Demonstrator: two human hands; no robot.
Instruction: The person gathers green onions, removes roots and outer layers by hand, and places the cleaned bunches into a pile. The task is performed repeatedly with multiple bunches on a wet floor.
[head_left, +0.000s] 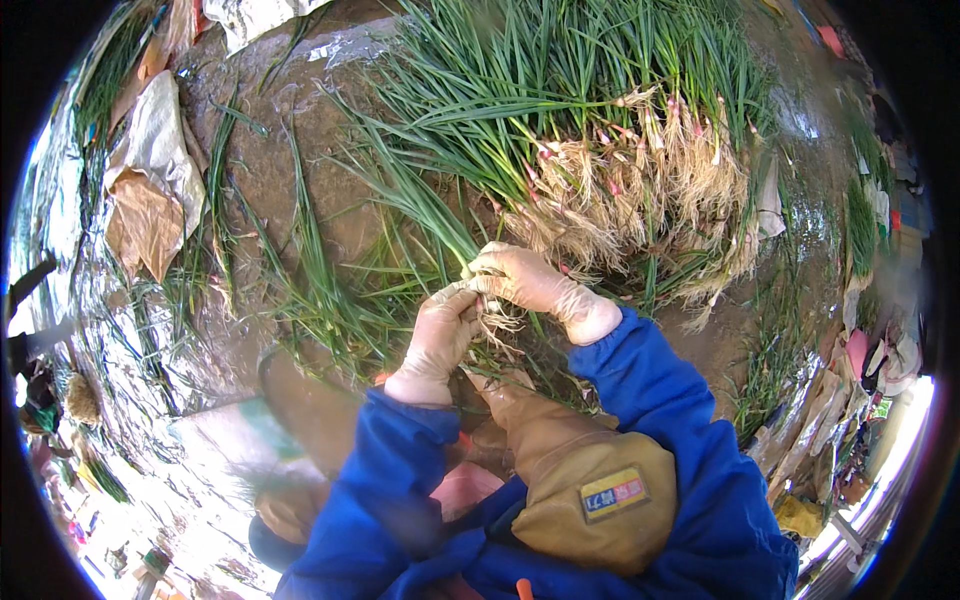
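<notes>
My left hand (439, 334) and my right hand (521, 277) meet in front of my knees, both in thin, pale gloves. Between them they grip a small bunch of green garlic (442, 221) near its base. Its leaves reach up and left, while its pale roots (499, 322) hang below my fingers. Just beyond my right hand lies a large pile of green garlic (540, 97), its leaves pointing away and its tan roots (600, 202) towards me. Pinkish stem bases show among those roots. My fingers partly hide the base of the held bunch.
Loose green leaves (322, 300) litter the wet, muddy ground (337, 202) at left. A crumpled whitish sack (154, 135) lies farther left. My brown boot or wader leg (592, 495), bearing a printed patch, is bent beneath my right arm. Wrinkled sheeting (814, 412) lies at right.
</notes>
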